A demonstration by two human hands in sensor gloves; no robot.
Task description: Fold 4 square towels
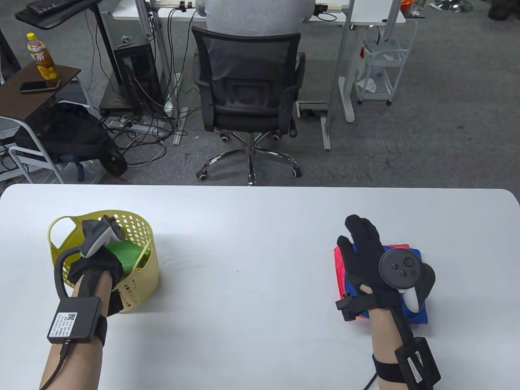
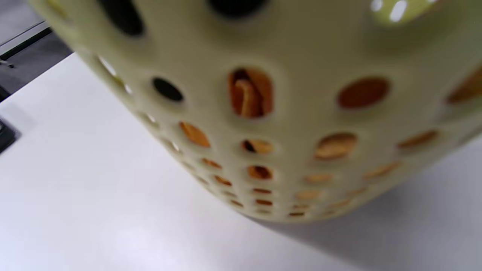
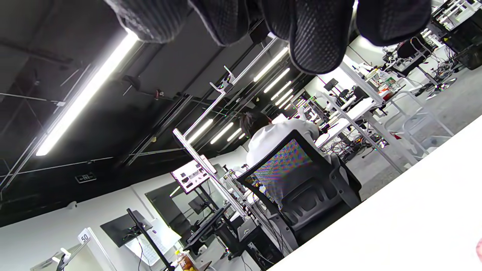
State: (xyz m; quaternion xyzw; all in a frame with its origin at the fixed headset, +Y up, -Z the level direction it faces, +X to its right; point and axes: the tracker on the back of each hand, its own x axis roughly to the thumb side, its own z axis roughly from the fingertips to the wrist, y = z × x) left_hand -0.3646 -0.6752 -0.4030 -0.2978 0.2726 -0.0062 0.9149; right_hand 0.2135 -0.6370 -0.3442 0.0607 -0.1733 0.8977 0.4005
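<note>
Table view shows your stack of folded square towels (image 1: 410, 280), red-pink under blue, lying on the right part of the white table (image 1: 252, 252). Your right hand (image 1: 367, 256) lies flat on top of that stack, fingers straight and spread. Far to the left, a green towel (image 1: 124, 254) sits inside the yellow perforated plastic basket (image 1: 138, 231); orange fabric (image 2: 248, 94) shows through its holes in the left wrist view. Your left hand (image 1: 95, 266) reaches down into the basket, and its rim and tracker hide the fingers, so you cannot tell what they grip. Beyond the table stands a black mesh office chair (image 1: 248, 81) with a person (image 1: 256, 16) seated in it.
</note>
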